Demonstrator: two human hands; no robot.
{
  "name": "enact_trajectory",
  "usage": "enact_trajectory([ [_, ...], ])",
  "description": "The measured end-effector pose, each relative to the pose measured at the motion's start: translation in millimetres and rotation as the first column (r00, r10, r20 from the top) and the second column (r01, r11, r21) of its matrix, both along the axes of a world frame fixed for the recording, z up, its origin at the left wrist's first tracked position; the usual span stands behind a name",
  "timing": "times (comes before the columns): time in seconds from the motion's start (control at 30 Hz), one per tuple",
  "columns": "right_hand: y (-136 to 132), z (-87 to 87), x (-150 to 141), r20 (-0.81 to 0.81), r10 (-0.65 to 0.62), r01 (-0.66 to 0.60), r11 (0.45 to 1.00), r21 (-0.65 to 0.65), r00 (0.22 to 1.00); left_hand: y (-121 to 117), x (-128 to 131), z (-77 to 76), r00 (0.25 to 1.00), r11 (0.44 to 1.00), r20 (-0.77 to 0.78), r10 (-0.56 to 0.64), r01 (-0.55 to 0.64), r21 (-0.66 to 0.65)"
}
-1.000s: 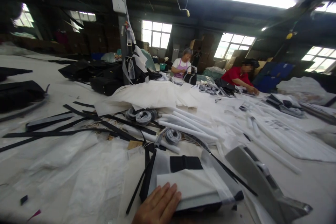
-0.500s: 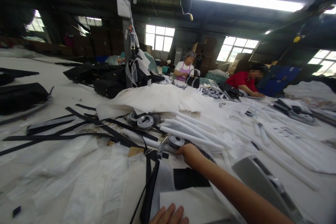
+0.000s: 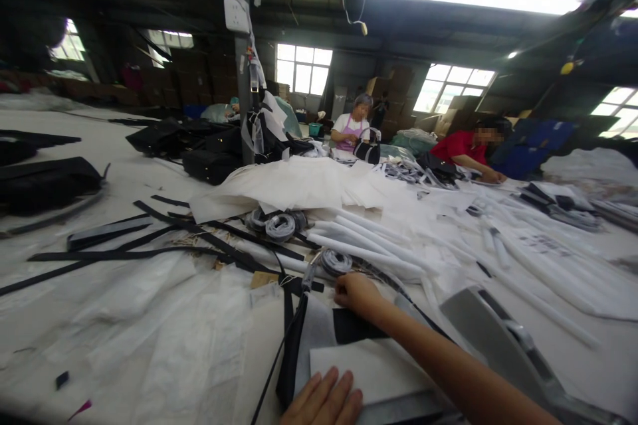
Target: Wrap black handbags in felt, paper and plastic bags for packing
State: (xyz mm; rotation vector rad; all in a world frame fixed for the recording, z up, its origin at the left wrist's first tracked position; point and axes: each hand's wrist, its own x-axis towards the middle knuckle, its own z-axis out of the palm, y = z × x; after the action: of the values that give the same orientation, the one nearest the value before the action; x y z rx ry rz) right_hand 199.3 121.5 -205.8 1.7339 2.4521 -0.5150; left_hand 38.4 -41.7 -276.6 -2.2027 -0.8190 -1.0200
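Note:
My left hand (image 3: pixel 323 402) lies flat with fingers out on a white sheet (image 3: pixel 371 368) that covers a black bag (image 3: pixel 292 355) at the bottom centre. My right hand (image 3: pixel 356 293) reaches forward over the bag, fingers curled, right beside a coiled grey strap (image 3: pixel 336 261); whether it grips anything I cannot make out. A black strap piece (image 3: pixel 349 327) lies on the bag just under my right forearm.
Black straps (image 3: pixel 149 246) are strewn on the left, white rolled tubes (image 3: pixel 369 239) and another strap coil (image 3: pixel 279 226) lie ahead. Two people work at the far side of the table. A grey tool (image 3: pixel 503 339) lies at lower right, and black bags (image 3: pixel 199 146) by a post.
My right arm came into view and reached forward to the strap coil, then drew slightly back toward me. My left hand stayed flat on the white sheet.

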Motion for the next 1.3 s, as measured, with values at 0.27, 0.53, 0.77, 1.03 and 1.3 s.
enact_trajectory([
  [0.27,-9.6,15.0,10.0,-0.376,0.067,-0.058,0.998,0.033,0.924,-10.9,-6.1,17.1,0.998,0.999,-0.05,-0.037,0.038,0.02],
  [0.53,1.2,3.6,-17.8,-0.666,-0.018,-0.007,0.999,-0.035,0.746,-22.6,0.4,10.3,0.998,0.998,-0.03,-0.059,0.059,0.014],
  [0.77,-15.4,39.2,-17.4,-0.842,-0.046,0.028,0.999,-0.037,0.537,-28.9,-0.4,9.6,0.998,0.999,-0.051,-0.045,0.044,-0.017],
  [1.03,-106.7,64.4,-12.1,-0.835,0.072,-0.059,0.997,0.048,0.546,-34.5,-1.5,15.4,0.997,0.994,-0.065,-0.05,0.043,-0.097],
  [1.3,-174.5,-1.6,11.9,-0.75,0.202,0.104,0.935,0.339,0.63,-41.1,-1.0,8.1,0.992,0.984,0.117,-0.043,0.063,-0.164],
])
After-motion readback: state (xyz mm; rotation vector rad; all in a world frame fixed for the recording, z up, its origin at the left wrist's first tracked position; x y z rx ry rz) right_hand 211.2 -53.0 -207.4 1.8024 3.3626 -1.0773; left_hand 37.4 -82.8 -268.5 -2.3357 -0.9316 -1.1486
